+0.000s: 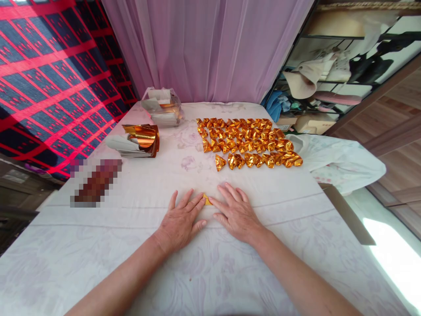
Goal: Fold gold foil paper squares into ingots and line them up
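Gold paper piece (207,200) lies pinned between flat, spread fingers of left hand (180,221) and right hand (235,210).

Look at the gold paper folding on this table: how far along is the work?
Done: several rows of folded gold pieces lie on the white cloth. In hand: the left hand and right hand press flat on one small gold sheet between them, mostly hidden. Left: a stack of unfolded sheets and a clear bag of more sheets wait at the left.
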A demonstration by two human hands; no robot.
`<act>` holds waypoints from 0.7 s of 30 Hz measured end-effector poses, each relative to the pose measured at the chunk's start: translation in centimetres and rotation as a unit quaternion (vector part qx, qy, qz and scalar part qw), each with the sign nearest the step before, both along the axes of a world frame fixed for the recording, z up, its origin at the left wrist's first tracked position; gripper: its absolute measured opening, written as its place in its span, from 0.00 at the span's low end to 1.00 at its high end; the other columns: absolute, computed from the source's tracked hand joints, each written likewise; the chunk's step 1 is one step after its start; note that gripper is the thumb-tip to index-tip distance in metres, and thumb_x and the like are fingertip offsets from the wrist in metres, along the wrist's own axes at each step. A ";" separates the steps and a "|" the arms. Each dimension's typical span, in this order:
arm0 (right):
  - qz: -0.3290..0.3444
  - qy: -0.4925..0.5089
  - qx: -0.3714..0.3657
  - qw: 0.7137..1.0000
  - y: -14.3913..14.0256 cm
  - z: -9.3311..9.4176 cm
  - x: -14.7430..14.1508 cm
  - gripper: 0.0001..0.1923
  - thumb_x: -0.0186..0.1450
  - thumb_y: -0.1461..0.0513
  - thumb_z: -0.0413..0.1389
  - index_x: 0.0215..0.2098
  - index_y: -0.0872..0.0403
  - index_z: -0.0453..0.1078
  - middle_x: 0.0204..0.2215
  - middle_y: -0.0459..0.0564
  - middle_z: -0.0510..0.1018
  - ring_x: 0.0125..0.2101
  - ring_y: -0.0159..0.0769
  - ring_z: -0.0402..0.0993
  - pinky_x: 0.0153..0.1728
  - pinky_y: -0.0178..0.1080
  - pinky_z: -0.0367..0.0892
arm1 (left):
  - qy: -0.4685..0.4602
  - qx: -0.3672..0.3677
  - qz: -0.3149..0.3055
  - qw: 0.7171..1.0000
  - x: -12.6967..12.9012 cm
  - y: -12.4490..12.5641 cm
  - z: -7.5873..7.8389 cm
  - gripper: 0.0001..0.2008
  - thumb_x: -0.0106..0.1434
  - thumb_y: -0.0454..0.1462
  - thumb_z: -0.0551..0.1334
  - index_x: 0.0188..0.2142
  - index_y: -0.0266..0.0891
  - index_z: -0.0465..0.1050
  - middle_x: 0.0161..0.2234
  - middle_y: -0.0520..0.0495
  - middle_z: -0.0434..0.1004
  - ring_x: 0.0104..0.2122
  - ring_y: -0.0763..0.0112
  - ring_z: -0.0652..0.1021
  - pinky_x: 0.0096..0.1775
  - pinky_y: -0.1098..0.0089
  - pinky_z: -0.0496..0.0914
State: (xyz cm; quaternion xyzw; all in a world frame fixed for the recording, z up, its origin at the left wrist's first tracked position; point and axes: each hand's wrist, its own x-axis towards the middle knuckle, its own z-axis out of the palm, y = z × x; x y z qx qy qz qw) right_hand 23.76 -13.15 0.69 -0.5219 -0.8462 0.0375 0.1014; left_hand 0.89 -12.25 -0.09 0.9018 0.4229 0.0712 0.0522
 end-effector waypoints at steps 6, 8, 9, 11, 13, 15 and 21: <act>-0.009 0.004 -0.009 1.000 0.0 0.1 -0.1 0.21 0.70 0.51 0.53 0.61 0.40 0.67 0.66 0.56 0.60 0.68 0.52 0.47 0.62 0.59 0.48 | 0.009 0.012 -0.021 1.000 -1.7 0.3 -0.1 0.30 0.72 0.54 0.45 0.69 0.47 0.52 0.66 0.48 0.63 0.68 0.52 0.55 0.65 0.43 0.35; -0.012 0.007 -0.012 1.000 0.0 0.1 -0.1 0.22 0.70 0.51 0.53 0.61 0.40 0.67 0.66 0.56 0.60 0.68 0.52 0.46 0.62 0.59 0.48 | 0.013 0.007 -0.028 1.000 -2.2 0.5 0.0 0.30 0.72 0.54 0.45 0.69 0.48 0.52 0.66 0.48 0.62 0.68 0.53 0.54 0.66 0.45 0.33; -0.013 0.008 -0.012 1.000 -0.1 0.2 -0.1 0.22 0.70 0.51 0.53 0.61 0.40 0.67 0.66 0.56 0.60 0.68 0.52 0.46 0.62 0.59 0.48 | 0.016 0.003 -0.029 0.999 -2.4 0.5 0.1 0.30 0.72 0.54 0.45 0.69 0.47 0.52 0.66 0.49 0.62 0.68 0.53 0.54 0.66 0.45 0.32; -0.013 0.010 -0.012 1.000 -0.1 0.2 -0.1 0.22 0.70 0.51 0.53 0.61 0.40 0.67 0.66 0.57 0.60 0.68 0.52 0.46 0.62 0.59 0.48 | 0.022 -0.003 -0.028 0.999 -3.0 0.7 0.2 0.29 0.72 0.53 0.45 0.69 0.48 0.53 0.66 0.50 0.61 0.69 0.53 0.53 0.66 0.46 0.31; -0.013 0.010 -0.009 1.000 -0.1 0.2 -0.2 0.21 0.70 0.51 0.53 0.61 0.40 0.67 0.66 0.56 0.60 0.68 0.52 0.47 0.62 0.59 0.48 | 0.021 -0.001 -0.025 0.999 -3.5 0.7 0.3 0.28 0.73 0.52 0.45 0.68 0.49 0.53 0.66 0.51 0.62 0.68 0.53 0.53 0.66 0.46 0.31; -0.014 0.010 -0.006 1.000 -0.1 0.2 -0.2 0.21 0.70 0.51 0.53 0.61 0.40 0.67 0.66 0.56 0.61 0.67 0.52 0.48 0.62 0.59 0.49 | 0.017 0.003 -0.023 1.000 -3.8 0.6 0.5 0.28 0.72 0.52 0.46 0.68 0.50 0.54 0.65 0.51 0.63 0.68 0.53 0.54 0.66 0.45 0.32; -0.010 0.013 0.008 1.000 -0.2 0.1 -0.2 0.21 0.70 0.52 0.54 0.60 0.41 0.68 0.66 0.56 0.61 0.67 0.52 0.48 0.62 0.59 0.49 | -0.016 -0.015 0.029 0.999 -2.9 0.7 1.4 0.22 0.72 0.48 0.50 0.61 0.51 0.67 0.62 0.50 0.69 0.65 0.51 0.61 0.65 0.41 0.44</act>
